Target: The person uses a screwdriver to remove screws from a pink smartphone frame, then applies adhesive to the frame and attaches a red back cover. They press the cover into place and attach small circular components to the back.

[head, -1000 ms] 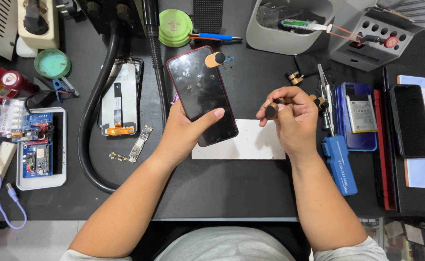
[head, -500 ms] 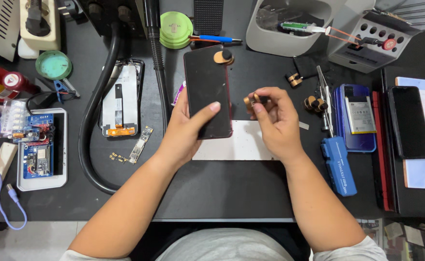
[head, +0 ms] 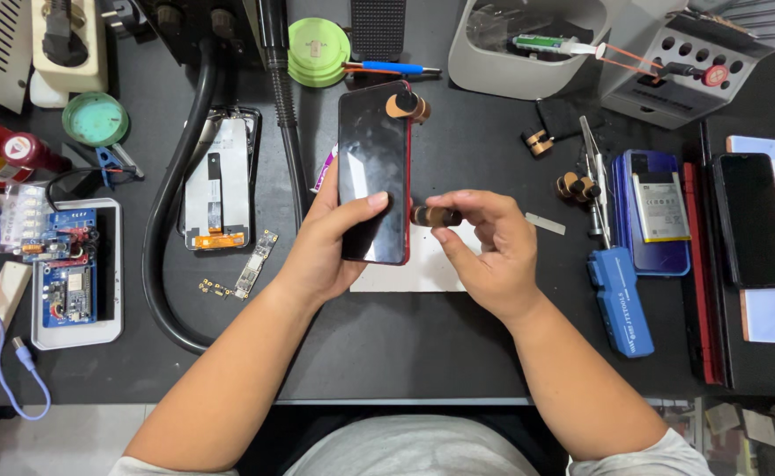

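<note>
At the near edge of a black bench, a left hand (head: 334, 242) grips an upright red-framed smartphone with dark glass (head: 372, 172) while right hand (head: 484, 251) pinches a small brass clamp (head: 434, 216) against its side; another clamp (head: 407, 106) already sits at the top corner. Square seating on the frame looks best.

We saw the left hand (head: 334, 242) holding a red-edged phone (head: 372, 172) screen-up above the black bench (head: 387, 353), thumb across the glass. The right hand (head: 484, 256) pinched a small brass clamp (head: 434, 216) against the phone's right edge. Another brass clamp (head: 407, 106) sat at its top corner. A white pad (head: 422, 269) lay beneath.
</note>
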